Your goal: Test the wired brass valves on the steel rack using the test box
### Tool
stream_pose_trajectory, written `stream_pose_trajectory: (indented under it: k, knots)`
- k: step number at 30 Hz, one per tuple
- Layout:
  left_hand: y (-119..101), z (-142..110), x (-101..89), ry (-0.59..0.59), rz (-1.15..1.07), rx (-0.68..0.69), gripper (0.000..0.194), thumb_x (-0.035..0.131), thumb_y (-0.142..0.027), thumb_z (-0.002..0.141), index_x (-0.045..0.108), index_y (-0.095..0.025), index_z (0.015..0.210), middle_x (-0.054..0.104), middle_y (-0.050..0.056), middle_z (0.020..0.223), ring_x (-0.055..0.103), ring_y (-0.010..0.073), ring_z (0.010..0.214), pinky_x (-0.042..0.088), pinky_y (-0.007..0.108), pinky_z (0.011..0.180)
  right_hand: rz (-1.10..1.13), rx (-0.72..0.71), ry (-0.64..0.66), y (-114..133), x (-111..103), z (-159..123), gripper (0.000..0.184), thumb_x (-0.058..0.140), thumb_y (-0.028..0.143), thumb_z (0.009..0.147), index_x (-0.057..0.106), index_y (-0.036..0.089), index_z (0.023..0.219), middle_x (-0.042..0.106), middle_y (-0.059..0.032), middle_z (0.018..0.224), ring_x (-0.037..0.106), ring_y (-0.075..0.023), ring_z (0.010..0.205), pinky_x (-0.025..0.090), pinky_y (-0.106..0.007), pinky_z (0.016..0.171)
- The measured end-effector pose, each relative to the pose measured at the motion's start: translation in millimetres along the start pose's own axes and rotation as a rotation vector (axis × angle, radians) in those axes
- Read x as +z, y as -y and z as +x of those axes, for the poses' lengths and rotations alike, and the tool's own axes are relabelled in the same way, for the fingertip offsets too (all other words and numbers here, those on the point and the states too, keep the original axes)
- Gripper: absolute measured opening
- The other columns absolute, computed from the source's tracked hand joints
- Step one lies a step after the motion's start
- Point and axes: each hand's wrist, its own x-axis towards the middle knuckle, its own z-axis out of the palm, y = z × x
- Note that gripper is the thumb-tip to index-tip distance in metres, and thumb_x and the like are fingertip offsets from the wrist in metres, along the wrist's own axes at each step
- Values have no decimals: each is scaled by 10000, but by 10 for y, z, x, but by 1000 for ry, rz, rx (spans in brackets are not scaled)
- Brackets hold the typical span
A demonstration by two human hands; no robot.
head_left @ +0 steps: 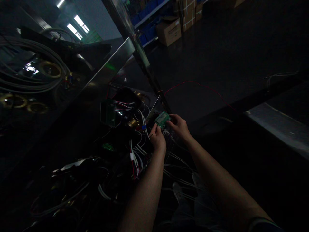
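Observation:
A small green circuit board (162,119) is held up between my two hands, with white wires trailing below it. My left hand (158,138) grips its lower left edge between thumb and fingers. On the opposite edge, my right hand (179,126) pinches the board, its thumb on the face. Just left of my left hand hang bundled white wires (143,119) with a blue band around them. Brass fittings (132,122) sit among the wires. Further left is a second green board (108,112) in a dark housing. Dim light hides finer detail.
A metal frame post (142,58) rises beside the work. White wires with a connector (131,157) hang below. Coiled pale cable (55,80) lies at far left. A red wire (200,84) crosses the floor. Cardboard boxes (169,32) and blue bins (151,21) stand at the back.

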Motion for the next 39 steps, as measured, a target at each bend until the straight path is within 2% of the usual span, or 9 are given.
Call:
stream_pose_trajectory:
  k: [8, 19, 22, 24, 26, 28, 32, 36, 39]
  knots:
    - [10, -8, -1, 0, 8, -10, 282, 542, -161, 829, 644, -139, 1091, 648, 96, 1164, 601, 188, 1083, 455, 293, 958, -39, -7, -25, -8, 9, 21, 336, 540, 360, 787, 627, 143, 1028, 630, -54, 780, 546, -152, 665, 452, -285, 639]
    - [-112, -128, 14, 34, -15, -119, 350, 524, -228, 869, 570, -139, 1204, 598, 109, 1244, 560, 202, 1148, 412, 320, 1007, 46, -14, 21, -54, 21, 38, 452, 629, 270, 699, 577, 147, 1131, 625, -35, 821, 569, -159, 738, 475, -320, 724]
    - [-90, -482, -165, 161, 78, -30, 437, 601, -211, 812, 538, -152, 1241, 513, 126, 1340, 450, 228, 1268, 351, 352, 1065, 47, -20, -25, -32, 88, 99, 488, 635, 257, 700, 559, 126, 1165, 624, -49, 852, 572, -167, 773, 480, -345, 769]
    - [-53, -784, -395, 344, 132, 77, 477, 608, -152, 775, 536, -191, 1245, 468, 110, 1383, 409, 221, 1298, 354, 362, 1066, 56, -18, -27, -21, 136, 142, 501, 637, 262, 706, 550, 118, 1178, 619, -52, 841, 568, -169, 756, 485, -356, 765]
    - [-15, -1054, -706, 541, 199, 188, 449, 515, -64, 765, 580, -209, 1185, 544, 93, 1301, 484, 196, 1224, 393, 365, 1030, 46, -44, -24, 3, 158, 145, 504, 638, 267, 713, 544, 116, 1185, 617, -62, 850, 568, -176, 749, 490, -368, 759]
    - [13, -1227, -1071, 602, 282, 274, 405, 410, -2, 736, 663, -210, 974, 654, 68, 1078, 587, 174, 1045, 453, 350, 936, -17, -122, -76, 68, 142, 63, 462, 627, 272, 729, 554, 130, 1163, 616, -86, 916, 573, -196, 804, 486, -388, 787]
    - [54, -1222, -1726, 361, 439, 287, 300, 393, -11, 704, 623, -201, 670, 639, 32, 774, 606, 162, 797, 483, 307, 762, -58, -226, -217, 343, 104, -403, 240, 513, 321, 838, 589, 186, 1021, 616, -82, 938, 584, -193, 844, 484, -363, 796]
    - [84, -941, -1986, -37, 425, 136, 235, 486, -105, 767, 635, -197, 923, 656, 53, 936, 617, 174, 876, 478, 321, 832, 135, -135, 122, 569, 235, -1025, 235, 431, 361, 895, 591, 195, 944, 640, -50, 816, 607, -165, 732, 498, -306, 697]
    - [84, -692, -1970, -120, 297, 39, 280, 544, -230, 817, 607, -175, 1084, 651, 95, 1058, 614, 193, 984, 464, 338, 902, 145, -91, 303, 579, 379, -1397, 253, 414, 367, 906, 595, 191, 920, 649, -55, 813, 619, -174, 735, 497, -303, 684]
